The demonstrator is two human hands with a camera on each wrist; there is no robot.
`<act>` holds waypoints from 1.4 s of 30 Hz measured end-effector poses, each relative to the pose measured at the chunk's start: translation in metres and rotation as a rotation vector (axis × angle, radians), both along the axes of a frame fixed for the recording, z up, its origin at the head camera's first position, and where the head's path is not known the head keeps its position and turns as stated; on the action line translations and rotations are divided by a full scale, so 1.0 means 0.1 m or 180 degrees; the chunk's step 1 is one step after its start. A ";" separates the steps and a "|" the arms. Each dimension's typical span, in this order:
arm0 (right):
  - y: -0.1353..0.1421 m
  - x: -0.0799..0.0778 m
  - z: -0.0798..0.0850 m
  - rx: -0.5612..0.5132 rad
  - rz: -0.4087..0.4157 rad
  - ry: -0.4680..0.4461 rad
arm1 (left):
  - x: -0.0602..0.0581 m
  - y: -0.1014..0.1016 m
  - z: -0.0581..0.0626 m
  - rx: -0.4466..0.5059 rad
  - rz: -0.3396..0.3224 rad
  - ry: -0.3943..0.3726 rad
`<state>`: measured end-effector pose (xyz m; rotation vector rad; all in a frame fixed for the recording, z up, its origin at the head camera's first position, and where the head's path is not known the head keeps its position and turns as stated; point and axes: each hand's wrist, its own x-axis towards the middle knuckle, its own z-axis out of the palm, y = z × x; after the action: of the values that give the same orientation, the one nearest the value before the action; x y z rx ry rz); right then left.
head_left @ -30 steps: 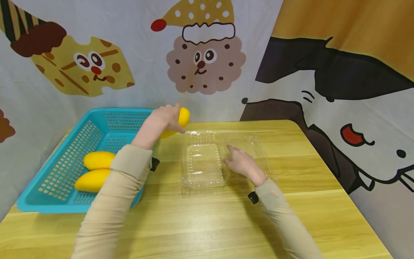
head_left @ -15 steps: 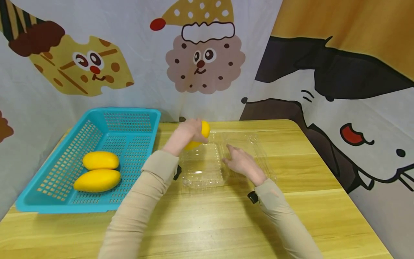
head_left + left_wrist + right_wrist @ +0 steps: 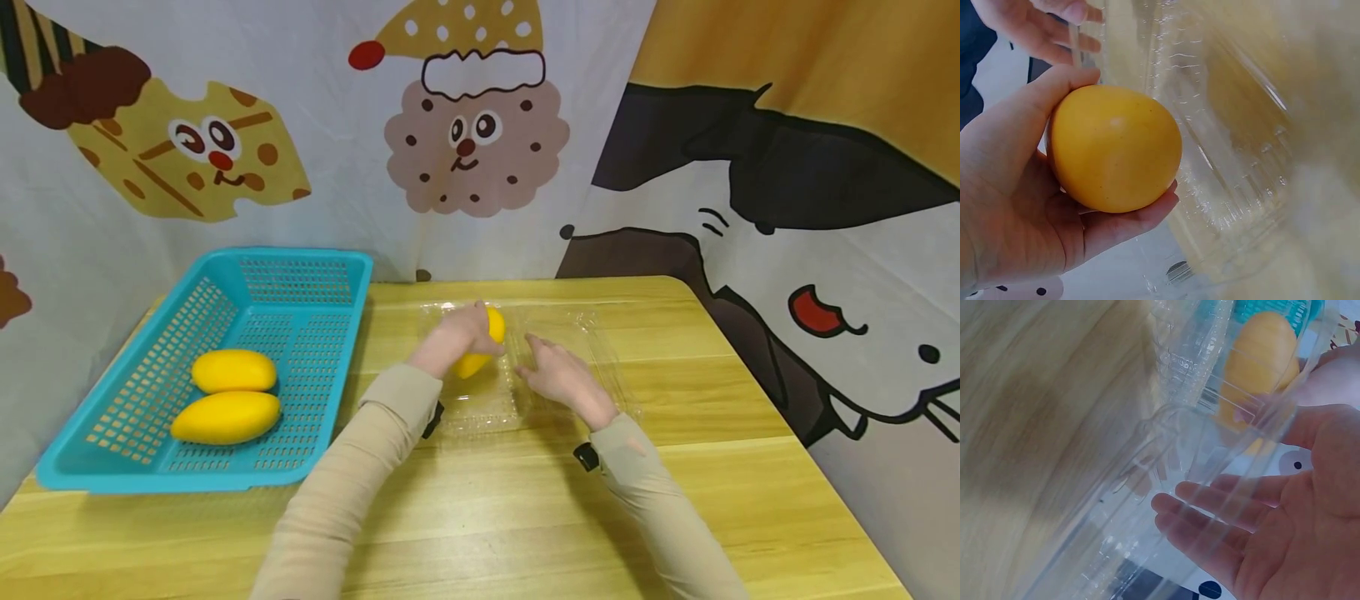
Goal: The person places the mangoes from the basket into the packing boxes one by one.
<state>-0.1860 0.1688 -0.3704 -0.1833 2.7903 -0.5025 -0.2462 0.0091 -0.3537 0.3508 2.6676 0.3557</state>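
A yellow mango (image 3: 472, 365) is in my left hand (image 3: 459, 335), low over the left half of a clear plastic clamshell box (image 3: 480, 417). In the left wrist view, thumb and fingers curl round the mango's sides, and its rounded end (image 3: 1115, 150) faces the camera. My right hand (image 3: 561, 379) is at the box's lid (image 3: 592, 346), which lies folded out to the right. Through the clear lid (image 3: 1166, 434), the right wrist view shows that hand's fingers (image 3: 1210, 528) loosely extended. How firmly they touch the plastic is unclear.
A blue plastic basket (image 3: 351, 358) stands on the left of the wooden table (image 3: 480, 517). Two more mangoes (image 3: 227, 417) lie inside it, side by side. Behind the table hangs a cloth (image 3: 330, 125) printed with cartoon figures.
My left hand has carried the mango rightward from beside the basket's right rim, then down over the box's left half. The right hand has stayed at the lid.
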 end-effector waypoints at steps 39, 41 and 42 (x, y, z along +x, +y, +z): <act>-0.02 0.02 0.02 0.0024 0.0045 0.0052 | -0.05 -0.07 0.29 -0.0265 -0.0482 0.0200; -0.02 0.02 0.02 0.0032 0.0052 0.0058 | -0.06 -0.11 0.35 -0.0248 -0.0505 0.0199; -0.02 0.02 0.02 0.0035 0.0058 0.0062 | -0.06 -0.13 0.39 -0.0258 -0.0542 0.0218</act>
<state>-0.1842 0.1664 -0.3682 -0.2120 2.8071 -0.4836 -0.2525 -0.0042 -0.3150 0.5697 2.6846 0.1857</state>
